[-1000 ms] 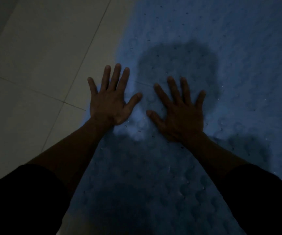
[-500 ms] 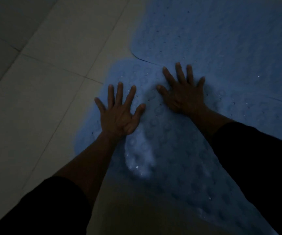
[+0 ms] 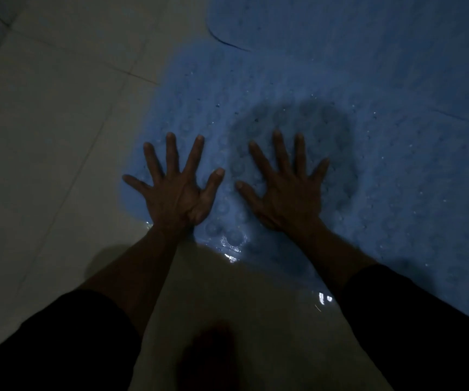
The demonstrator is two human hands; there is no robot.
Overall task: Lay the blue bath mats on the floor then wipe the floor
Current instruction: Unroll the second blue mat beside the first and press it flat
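Left hand (image 3: 175,193), right hand (image 3: 286,196): splayed flat on blue mat (image 3: 382,165).

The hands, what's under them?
Under the left hand and right hand, both flat with fingers spread, lies a bumpy blue bath mat on the tile floor. The mat hides the floor beneath it.

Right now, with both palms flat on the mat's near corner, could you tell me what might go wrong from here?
Glints at the near edge of the blue mat suggest the tiled floor is wet, so the corner may slide under the left hand and right hand. A second mat overlaps it at the top; pushing could ruck that seam. The dim light may hide wrinkles.
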